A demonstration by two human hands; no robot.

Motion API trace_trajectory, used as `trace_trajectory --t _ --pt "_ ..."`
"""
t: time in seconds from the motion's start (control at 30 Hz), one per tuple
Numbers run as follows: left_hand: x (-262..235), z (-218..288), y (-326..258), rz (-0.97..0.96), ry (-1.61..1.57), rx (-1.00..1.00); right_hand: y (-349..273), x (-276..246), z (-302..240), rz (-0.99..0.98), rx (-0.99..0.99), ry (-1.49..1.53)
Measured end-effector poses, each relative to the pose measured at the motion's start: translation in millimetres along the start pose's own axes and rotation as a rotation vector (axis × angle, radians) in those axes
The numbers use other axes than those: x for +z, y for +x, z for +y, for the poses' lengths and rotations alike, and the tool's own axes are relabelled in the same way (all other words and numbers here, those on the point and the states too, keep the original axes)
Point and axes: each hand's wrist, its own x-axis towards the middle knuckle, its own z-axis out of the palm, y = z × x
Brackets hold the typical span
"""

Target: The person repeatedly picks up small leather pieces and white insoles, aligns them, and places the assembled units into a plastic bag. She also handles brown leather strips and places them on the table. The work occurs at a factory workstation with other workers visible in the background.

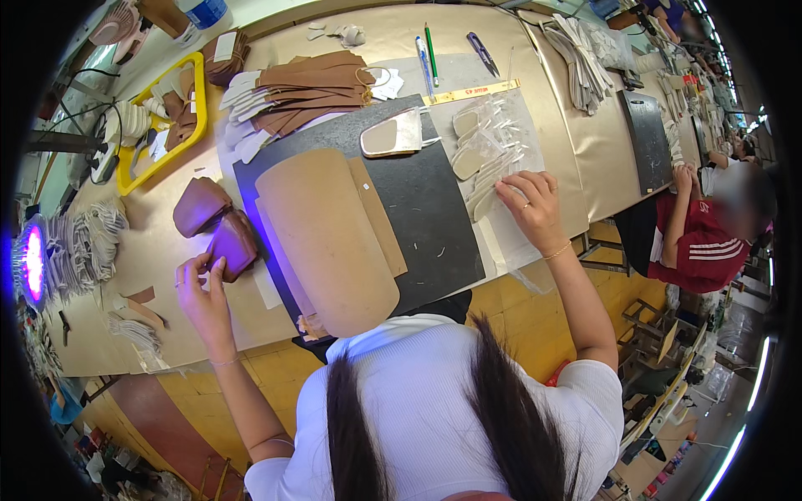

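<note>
My left hand (203,306) is closed, thumb and fingers pinching the near edge of a glossy dark brown leather piece (233,247). A second brown leather piece (201,206) lies against it on the far side. To the right, my right hand (533,210) bends its fingers down onto the near end of an overlapping row of beige, rounded leather pieces (480,159) with white strips; its fingertips pinch a piece there. Between my hands a broad tan curved board (326,234) rests on a black mat (434,217). One similar beige piece (383,138) lies at the mat's far edge.
Brown straps (313,88) are fanned out at the back. A yellow tray (200,92) stands far left, near bundled pale pieces (92,238) and a glowing purple lamp (33,260). Pens (428,58) and thread snips (482,53) lie beyond a yellow ruler (472,92). A co-worker (702,234) sits right.
</note>
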Motion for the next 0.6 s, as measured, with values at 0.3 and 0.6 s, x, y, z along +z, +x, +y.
trace_trajectory --t 0.3,0.6 --pt "5 -11 5 -0.029 -0.241 -0.197 2 1 -2 0.053 0.000 0.002" --pt "-8 5 7 -0.092 -0.077 -0.214 17 -14 9 -0.257 0.069 0.262"
